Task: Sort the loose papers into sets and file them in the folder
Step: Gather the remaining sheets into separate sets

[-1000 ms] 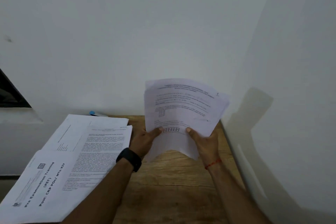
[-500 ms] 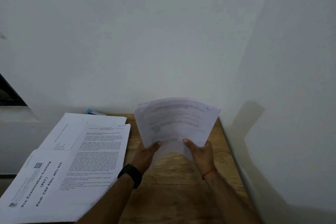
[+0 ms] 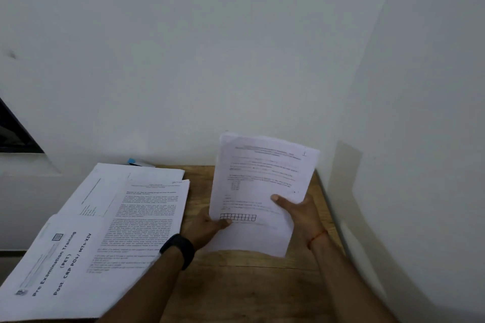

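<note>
I hold a small stack of printed sheets (image 3: 259,186) upright above the right part of the wooden table (image 3: 236,283). My left hand (image 3: 207,228) grips its lower left edge, thumb on the front by a row of printed boxes. My right hand (image 3: 299,212) grips the right edge, thumb on the front. Three piles of paper lie on the left of the table: a text page pile (image 3: 149,212), a "Pre Examination Training" cover pile (image 3: 57,265) nearest me, and a pile (image 3: 105,186) behind them. No folder is clearly in view.
A white wall (image 3: 210,60) stands right behind the table and another wall (image 3: 420,165) runs along its right edge. A small blue object (image 3: 132,161) peeks out behind the far pile. A dark shape (image 3: 15,134) sits at the left edge.
The held stack, bent forward and low half a second ago, stands flatter and higher now. My right hand has slid up along its right edge.
</note>
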